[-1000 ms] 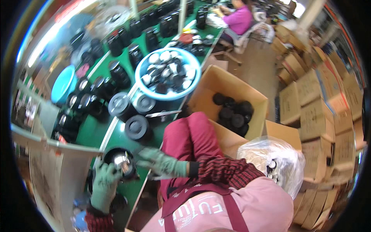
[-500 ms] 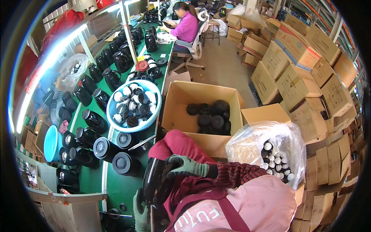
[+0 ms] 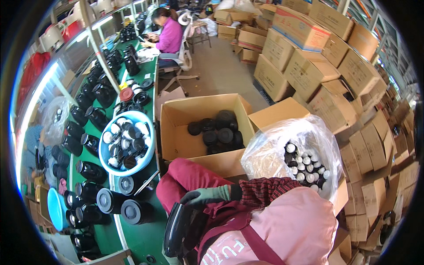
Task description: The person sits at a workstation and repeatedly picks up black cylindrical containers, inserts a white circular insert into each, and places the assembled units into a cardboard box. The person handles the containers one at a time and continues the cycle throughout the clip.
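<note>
Green-gloved right hand [image 3: 204, 196], loosely curled, touching a tilted glossy black jug [image 3: 178, 230]

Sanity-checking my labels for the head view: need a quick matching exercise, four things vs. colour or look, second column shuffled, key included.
Things
1. Right hand
2. Container at that hand's fingertips
3. Round basin heaped with small parts
4. Plastic bag, right of the lap

Looks
A. Pale blue
B. See-through
C. Green-gloved
D. Glossy black

Pairs: 1-C, 2-D, 3-A, 4-B
</note>
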Demonstrator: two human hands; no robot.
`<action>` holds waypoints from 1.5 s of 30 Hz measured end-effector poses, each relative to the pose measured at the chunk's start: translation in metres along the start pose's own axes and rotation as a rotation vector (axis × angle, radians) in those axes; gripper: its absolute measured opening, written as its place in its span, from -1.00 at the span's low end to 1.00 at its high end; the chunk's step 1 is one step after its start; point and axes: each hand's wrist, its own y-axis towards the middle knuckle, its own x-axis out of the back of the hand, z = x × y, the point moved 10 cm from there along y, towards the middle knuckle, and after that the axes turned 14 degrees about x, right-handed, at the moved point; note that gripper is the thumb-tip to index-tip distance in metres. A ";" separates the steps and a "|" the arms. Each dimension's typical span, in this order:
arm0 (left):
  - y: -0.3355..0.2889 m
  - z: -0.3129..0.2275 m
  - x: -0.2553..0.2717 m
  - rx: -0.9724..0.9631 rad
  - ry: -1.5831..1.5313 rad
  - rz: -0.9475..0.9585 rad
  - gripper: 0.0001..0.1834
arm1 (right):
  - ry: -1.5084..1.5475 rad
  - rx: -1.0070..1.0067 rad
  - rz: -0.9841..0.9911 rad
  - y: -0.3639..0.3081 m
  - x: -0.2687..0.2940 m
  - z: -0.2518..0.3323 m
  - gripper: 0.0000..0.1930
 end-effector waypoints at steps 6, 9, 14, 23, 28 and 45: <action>-0.005 -0.061 0.031 -0.258 0.290 -0.194 -0.35 | -0.253 0.050 0.205 0.004 -0.034 0.040 -0.43; -0.009 -0.069 0.036 -0.264 0.321 -0.203 -0.38 | -0.466 0.181 0.260 0.005 -0.048 0.066 -0.41; -0.036 -0.072 0.046 -0.305 0.418 -0.321 -0.42 | -0.369 -0.068 0.345 0.043 -0.099 0.038 -0.52; -0.092 0.003 0.059 -0.185 0.621 -0.703 -0.36 | -1.636 0.012 0.269 0.253 -0.161 -0.024 0.36; -0.099 0.017 0.071 -0.108 0.480 -0.681 -0.39 | -1.872 0.014 0.311 0.260 -0.161 -0.051 0.21; -0.037 -0.059 0.023 -0.251 0.493 -0.131 -0.45 | -0.516 0.504 0.396 0.064 -0.152 0.100 0.02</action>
